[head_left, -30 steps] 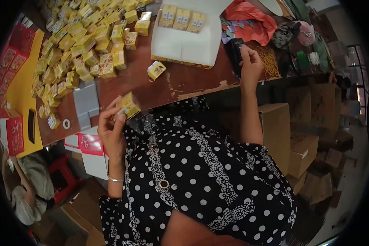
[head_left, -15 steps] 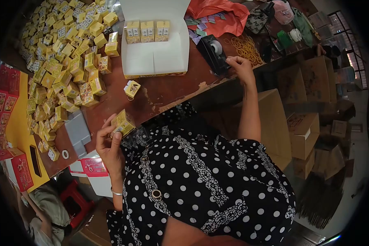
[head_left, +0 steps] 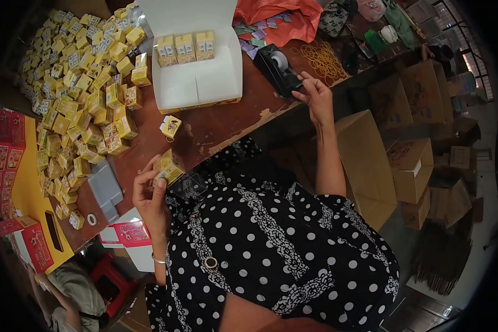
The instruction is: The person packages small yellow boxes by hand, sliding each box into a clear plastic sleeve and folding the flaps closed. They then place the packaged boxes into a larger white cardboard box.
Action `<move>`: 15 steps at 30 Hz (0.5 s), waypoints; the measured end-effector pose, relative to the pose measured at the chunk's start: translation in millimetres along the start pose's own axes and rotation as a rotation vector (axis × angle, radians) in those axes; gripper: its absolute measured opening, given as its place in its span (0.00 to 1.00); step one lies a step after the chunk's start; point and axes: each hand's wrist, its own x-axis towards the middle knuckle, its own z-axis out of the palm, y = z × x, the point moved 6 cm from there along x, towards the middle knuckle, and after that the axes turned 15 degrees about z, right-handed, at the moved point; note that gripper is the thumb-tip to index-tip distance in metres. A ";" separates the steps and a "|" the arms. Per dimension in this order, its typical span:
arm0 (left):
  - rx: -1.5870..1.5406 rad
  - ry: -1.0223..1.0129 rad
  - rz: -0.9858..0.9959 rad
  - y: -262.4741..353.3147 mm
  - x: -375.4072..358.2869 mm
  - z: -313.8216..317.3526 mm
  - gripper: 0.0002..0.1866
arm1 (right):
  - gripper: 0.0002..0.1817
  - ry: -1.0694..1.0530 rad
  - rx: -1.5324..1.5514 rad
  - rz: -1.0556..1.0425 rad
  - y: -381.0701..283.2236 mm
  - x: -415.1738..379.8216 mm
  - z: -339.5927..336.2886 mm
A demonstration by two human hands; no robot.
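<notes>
Your left hand (head_left: 149, 196) holds a small yellow box (head_left: 168, 166) between thumb and fingertips, lifted just off the near edge of the table (head_left: 221, 122) and close to your chest. Your right hand (head_left: 314, 97) is at the tape dispenser (head_left: 279, 67), which sits near the table's right edge; the fingers are pinched narrow at the dispenser's front, though you cannot tell whether any tape is between them. Just behind the dispenser lies a scatter of rubber bands (head_left: 322, 58) and an orange bag (head_left: 282, 19). An open white carton (head_left: 196, 83) stands toward the far edge, with three yellow boxes lined up along its back wall. One single box (head_left: 171, 126) lies alone between the carton and your left hand. A big heap of yellow boxes (head_left: 77, 94) covers the table's left side.
</notes>
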 end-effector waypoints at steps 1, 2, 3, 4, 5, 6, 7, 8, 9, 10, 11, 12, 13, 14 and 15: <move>0.004 -0.009 0.001 -0.5 0.8 1.3 0.10 | 0.10 -0.019 0.002 -0.059 1.1 0.5 -1.1; 0.001 -0.012 0.003 -0.2 1.4 2.3 0.10 | 0.10 -0.038 0.003 -0.117 1.5 1.0 -2.8; -0.002 -0.010 -0.005 -0.1 1.4 2.4 0.10 | 0.10 -0.037 0.004 -0.121 3.9 1.8 -6.0; -0.003 -0.007 -0.013 -0.3 1.5 2.7 0.10 | 0.10 -0.025 -0.022 -0.098 7.8 2.7 -9.5; -0.005 -0.010 -0.011 -0.6 1.8 3.6 0.10 | 0.10 -0.013 -0.048 -0.075 11.2 3.3 -12.6; -0.014 -0.011 -0.005 -0.7 1.8 4.3 0.10 | 0.10 -0.011 -0.047 -0.077 13.6 1.7 -14.1; -0.022 -0.013 0.001 -0.9 1.7 4.6 0.10 | 0.09 0.024 -0.047 -0.070 17.3 -0.4 -16.4; -0.022 -0.014 0.001 -2.1 1.8 4.2 0.10 | 0.09 0.056 -0.048 -0.063 20.8 -0.9 -17.9; -0.025 -0.014 0.001 -3.7 1.7 3.9 0.10 | 0.09 0.055 -0.048 -0.063 23.3 1.0 -17.1; -0.027 -0.013 -0.001 -4.6 1.4 3.8 0.10 | 0.09 0.057 -0.047 -0.089 24.6 2.5 -16.9; -0.026 -0.014 -0.004 -4.3 1.3 5.0 0.10 | 0.09 0.062 -0.047 -0.114 25.7 2.9 -17.6; -0.036 -0.015 0.005 -3.0 2.5 7.8 0.10 | 0.09 0.064 -0.047 -0.113 27.3 3.9 -18.4; -0.046 -0.015 0.015 -2.6 4.5 10.5 0.09 | 0.09 0.072 -0.065 -0.139 26.4 4.6 -18.6; -0.046 -0.012 0.016 -3.9 7.4 12.3 0.09 | 0.09 0.075 -0.083 -0.165 25.5 5.0 -18.0; -0.026 -0.023 0.063 -2.3 11.3 13.9 0.09 | 0.09 0.065 -0.087 -0.159 23.7 4.2 -17.8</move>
